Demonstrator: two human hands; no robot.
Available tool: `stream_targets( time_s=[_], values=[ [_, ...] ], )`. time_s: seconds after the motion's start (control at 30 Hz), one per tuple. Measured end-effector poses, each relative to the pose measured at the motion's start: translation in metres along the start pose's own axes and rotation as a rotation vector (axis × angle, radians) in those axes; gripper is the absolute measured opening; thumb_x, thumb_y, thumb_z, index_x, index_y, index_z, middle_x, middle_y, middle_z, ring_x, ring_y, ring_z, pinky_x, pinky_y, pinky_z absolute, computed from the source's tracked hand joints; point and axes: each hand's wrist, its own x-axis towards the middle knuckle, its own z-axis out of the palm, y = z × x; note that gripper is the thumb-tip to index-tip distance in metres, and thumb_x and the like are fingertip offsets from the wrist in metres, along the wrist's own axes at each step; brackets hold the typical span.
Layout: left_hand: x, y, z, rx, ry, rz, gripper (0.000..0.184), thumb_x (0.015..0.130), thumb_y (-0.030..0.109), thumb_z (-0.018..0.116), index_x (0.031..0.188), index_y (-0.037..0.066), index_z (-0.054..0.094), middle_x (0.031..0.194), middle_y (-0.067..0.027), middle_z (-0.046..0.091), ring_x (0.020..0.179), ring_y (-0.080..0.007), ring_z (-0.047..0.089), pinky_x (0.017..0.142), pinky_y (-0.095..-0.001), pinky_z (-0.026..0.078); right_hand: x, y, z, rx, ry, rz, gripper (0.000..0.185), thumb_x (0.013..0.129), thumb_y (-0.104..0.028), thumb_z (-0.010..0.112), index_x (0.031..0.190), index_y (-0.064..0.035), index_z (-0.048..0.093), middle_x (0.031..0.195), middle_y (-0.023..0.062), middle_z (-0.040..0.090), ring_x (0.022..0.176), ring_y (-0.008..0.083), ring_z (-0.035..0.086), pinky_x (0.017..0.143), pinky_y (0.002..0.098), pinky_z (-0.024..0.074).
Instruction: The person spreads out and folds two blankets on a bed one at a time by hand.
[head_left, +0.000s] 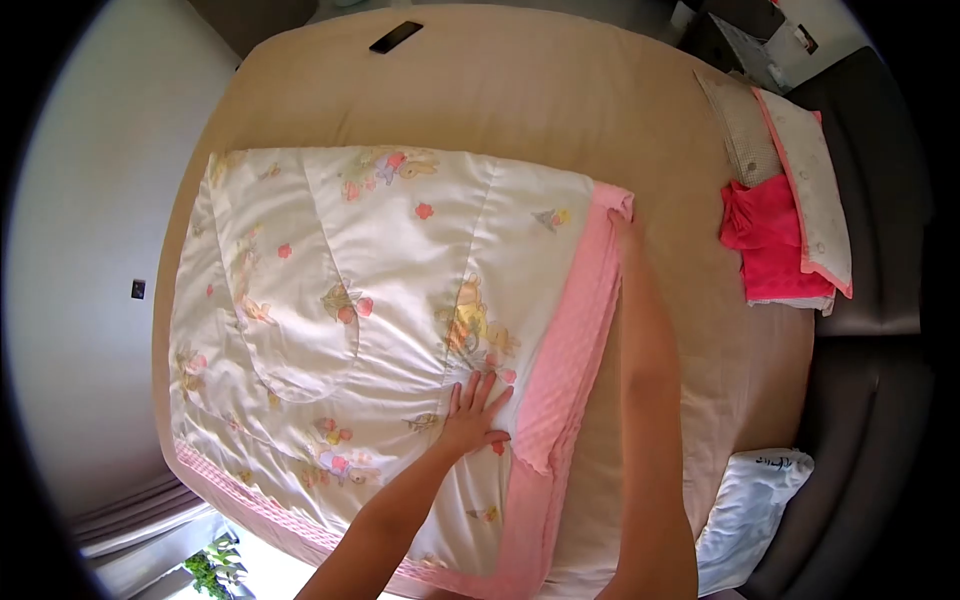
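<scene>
A white quilt (pixel 400 250) with rabbit and flower prints and a pink border lies folded on the bed. My left hand (pixel 473 413) rests flat on the quilt's white surface with its fingers spread, near the pink edge. Farther up and to the right, my right hand (pixel 622 225) is at the upper right corner of the quilt, its fingers closed on the pink border (pixel 575 290). Part of that border is folded over on itself beside my right forearm.
A dark phone (pixel 397 37) lies on the beige bed sheet (pixel 500 80) at the far side. Pillows (pixel 815 190) and a bright pink cloth (pixel 765 225) sit by the dark headboard (pixel 865 200). A pale blue pillow (pixel 750 515) is at the lower right.
</scene>
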Motion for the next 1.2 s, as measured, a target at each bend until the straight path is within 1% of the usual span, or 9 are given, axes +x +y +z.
stream_targets(
  time_s=[0.23,0.53,0.7,0.8,0.83,0.9,1.0,1.07,1.2],
  values=[
    [0.003,0.007,-0.013,-0.007,-0.042,-0.049,0.087,0.064,0.050,0.066,0.136,0.028,0.025,0.146,-0.0082,0.003,0.134,-0.0300,-0.004,0.104,-0.0541,0.004,-0.018,-0.056,-0.007,0.250,-0.266,0.176,0.047,0.070,-0.010,0.066,0.113,0.0011,0.051,0.099,0.0111,0.059,0.088,0.0197,0.057,0.075,0.0310,0.0455],
    [-0.063,0.127,0.079,-0.050,0.314,0.112,0.058,0.082,0.027,0.051,0.135,0.022,0.028,0.145,-0.0125,0.006,0.132,-0.0362,0.009,0.098,-0.0635,0.011,-0.178,-0.181,-0.024,-0.268,-0.248,-0.357,0.028,0.070,-0.001,0.058,0.096,0.0008,0.048,0.087,0.0126,0.055,0.083,0.0237,0.054,0.074,0.0320,0.0421],
    [-0.171,0.177,0.077,-0.147,-0.197,0.239,0.031,0.087,0.026,0.046,0.116,0.018,0.054,0.132,-0.0117,0.040,0.128,-0.0260,0.026,0.103,-0.0483,0.018,-0.336,-0.195,-0.059,-0.297,-0.450,-0.643,0.026,0.070,0.002,0.052,0.095,0.0015,0.048,0.090,0.0196,0.052,0.087,0.0345,0.051,0.076,0.0391,0.0405],
    [-0.233,0.122,0.073,-1.210,0.134,-0.240,0.028,0.086,0.016,0.046,0.112,0.014,0.057,0.116,-0.0089,0.054,0.107,-0.0254,0.051,0.092,-0.0303,0.038,-0.461,-0.187,-0.115,-0.168,-0.661,-0.909,0.022,0.065,0.002,0.053,0.087,-0.0005,0.047,0.090,0.0155,0.050,0.085,0.0363,0.047,0.079,0.0439,0.0354],
    [-0.246,0.065,0.114,-0.790,0.491,0.041,0.028,0.089,0.022,0.042,0.110,0.012,0.058,0.112,-0.0069,0.057,0.102,-0.0227,0.055,0.086,-0.0317,0.042,-0.497,-0.185,-0.138,-0.213,-0.724,-0.923,0.023,0.061,0.000,0.056,0.082,-0.0035,0.047,0.091,0.0135,0.050,0.085,0.0341,0.047,0.084,0.0447,0.0354],
    [-0.313,0.050,0.032,-1.726,0.457,-0.493,0.039,0.091,0.031,0.034,0.125,0.012,0.041,0.117,-0.0085,0.054,0.107,-0.0204,0.051,0.090,-0.0338,0.038,-0.559,-0.142,-0.179,-0.331,-0.726,-0.949,0.028,0.056,-0.002,0.059,0.081,-0.0064,0.049,0.090,0.0115,0.050,0.088,0.0315,0.047,0.088,0.0474,0.0346],
    [-0.366,0.006,0.009,-2.211,0.811,-0.433,0.078,0.081,0.064,0.036,0.138,0.014,0.017,0.137,-0.0149,0.029,0.125,-0.0313,0.031,0.102,-0.0467,0.023,-0.612,-0.078,-0.212,-0.481,-0.805,-1.010,0.026,0.057,-0.002,0.060,0.081,-0.0079,0.049,0.090,0.0095,0.050,0.090,0.0302,0.048,0.089,0.0506,0.0338],
    [-0.378,-0.010,0.015,-2.231,0.919,-0.414,0.092,0.074,0.074,0.033,0.139,0.016,0.007,0.143,-0.0158,0.015,0.129,-0.0328,0.020,0.105,-0.0480,0.016,-0.627,-0.030,-0.224,-0.576,-0.795,-0.977,0.021,0.061,-0.004,0.059,0.080,-0.0084,0.050,0.090,0.0080,0.049,0.092,0.0292,0.048,0.090,0.0496,0.0334],
    [-0.361,-0.006,0.021,-1.889,0.809,-0.899,0.073,0.076,0.046,0.061,0.131,0.009,0.028,0.127,-0.0152,0.038,0.113,-0.0276,0.044,0.085,-0.0456,0.043,-0.646,-0.003,-0.219,-0.695,-0.678,-0.991,0.018,0.064,-0.004,0.061,0.076,-0.0064,0.048,0.087,0.0093,0.049,0.089,0.0284,0.048,0.090,0.0487,0.0332]
  ],
)
